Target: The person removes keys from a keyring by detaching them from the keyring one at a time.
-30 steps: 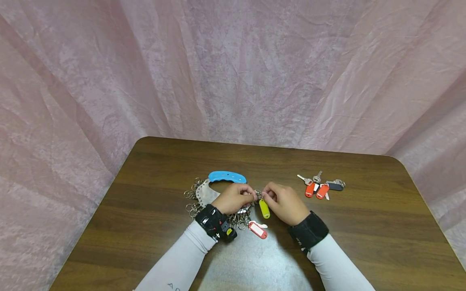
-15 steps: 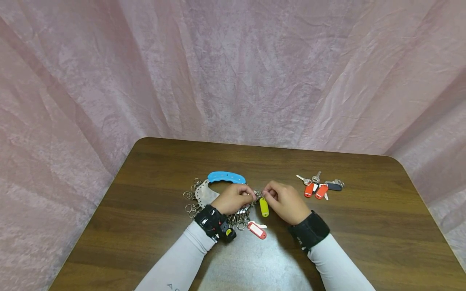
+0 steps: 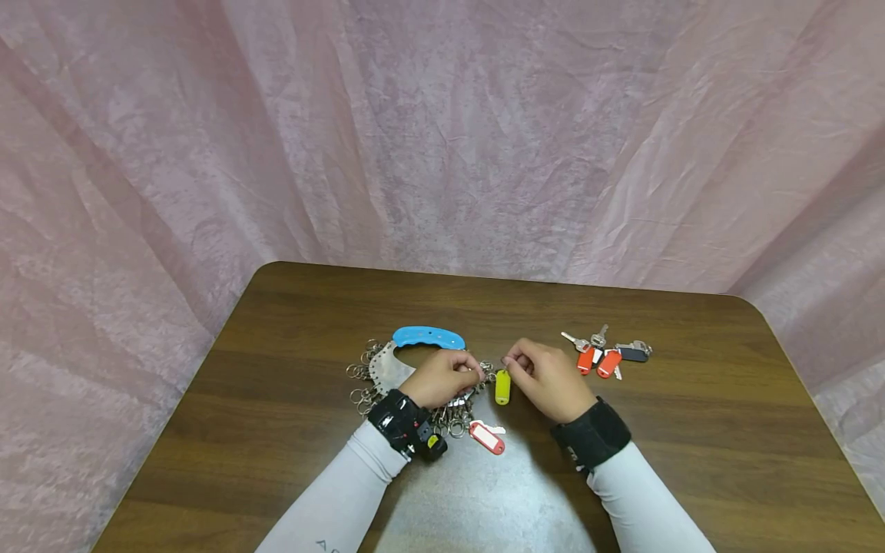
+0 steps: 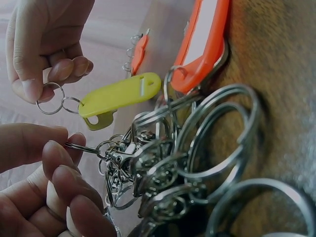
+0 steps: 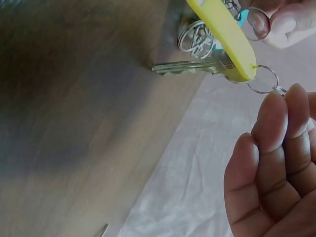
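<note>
My left hand [image 3: 442,379] pinches a metal split ring [image 4: 83,147], linked to a cluster of rings and clasps on a key holder. That holder has a silver plate [image 3: 387,370] with a blue handle [image 3: 429,336]. To its right, my right hand [image 3: 551,380] pinches a small split ring [image 4: 49,114]. From that ring hangs a yellow key tag [image 3: 502,388] with a key [image 5: 185,67]. In the left wrist view the two pinched rings stand apart. A red key tag [image 3: 487,438] with a white label and a key lies below the holder's rings.
On the wooden table [image 3: 705,430], right of my right hand, lies a group of keys with red tags [image 3: 609,364] and a dark tag [image 3: 633,354]. A pink curtain [image 3: 442,138] hangs behind the table's far edge.
My right hand has moved slightly right and away from my left, carrying the ring with the yellow tag. A gap now shows between tag and holder rings. My left hand has barely moved.
</note>
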A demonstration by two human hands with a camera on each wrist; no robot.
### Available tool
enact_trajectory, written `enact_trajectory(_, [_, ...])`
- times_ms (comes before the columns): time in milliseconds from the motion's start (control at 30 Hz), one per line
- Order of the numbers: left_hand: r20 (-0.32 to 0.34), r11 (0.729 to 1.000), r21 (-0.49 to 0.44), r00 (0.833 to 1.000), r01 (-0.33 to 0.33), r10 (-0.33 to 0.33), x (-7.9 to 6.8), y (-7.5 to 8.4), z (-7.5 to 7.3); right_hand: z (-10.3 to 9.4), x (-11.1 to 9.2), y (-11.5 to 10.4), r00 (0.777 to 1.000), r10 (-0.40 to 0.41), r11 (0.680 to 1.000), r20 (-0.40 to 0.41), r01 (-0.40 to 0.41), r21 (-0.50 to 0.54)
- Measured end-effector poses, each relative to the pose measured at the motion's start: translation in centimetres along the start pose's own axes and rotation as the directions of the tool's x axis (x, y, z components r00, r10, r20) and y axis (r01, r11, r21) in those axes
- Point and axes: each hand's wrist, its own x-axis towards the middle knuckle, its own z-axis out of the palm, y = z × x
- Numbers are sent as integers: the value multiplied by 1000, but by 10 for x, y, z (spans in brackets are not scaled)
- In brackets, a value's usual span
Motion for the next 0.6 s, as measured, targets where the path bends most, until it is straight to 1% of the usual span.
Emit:
enact_trajectory(100, [1,1000,1,1000,1,-1,0,0,0,-3,0,1,1000,18,1000,0,-18,-8])
enact_trajectory(333, [-1,1000,-10,1000,11,-11,0,1,1,-9,1,4,1000,20,1000,-9,-20,-5])
enact_trajectory(600, [-7,1000,4,1000,13,-13,0,1,1,-16,1,5,998,60,998,-6,-60,-11])
